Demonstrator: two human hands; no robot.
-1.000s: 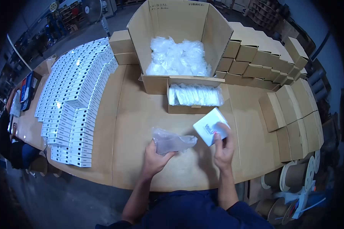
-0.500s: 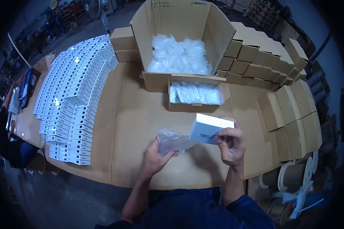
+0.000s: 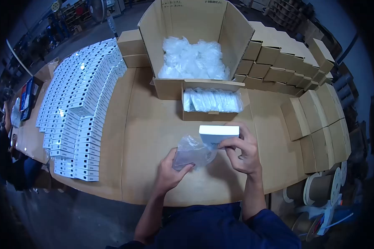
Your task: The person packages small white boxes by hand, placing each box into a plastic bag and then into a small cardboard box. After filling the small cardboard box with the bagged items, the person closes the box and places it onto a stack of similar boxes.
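A clear plastic bag (image 3: 191, 157) is pinched in my left hand (image 3: 170, 171), its mouth facing up and to the right. Between the fingers and thumb of my right hand (image 3: 244, 151) is a small white box (image 3: 219, 131), tilted so its narrow white side shows. The lower part of the box overlaps the bag's upper right edge; whether it is inside the bag cannot be made out. Just beyond my hands, an open brown carton (image 3: 195, 117) holds a row of bagged white items (image 3: 212, 101).
Stacked white boxes (image 3: 77, 99) cover the table's left side. A large carton (image 3: 195, 20) with clear plastic bags (image 3: 194, 60) stands at the back. Brown cartons (image 3: 274, 56) are piled at back right, more (image 3: 316, 124) at right. A co-worker's arm (image 3: 7, 118) shows far left.
The white box in my right hand has moved left and turned more upright, towards the bag. The bag has shifted slightly right. At far left, the co-worker has come further into view.
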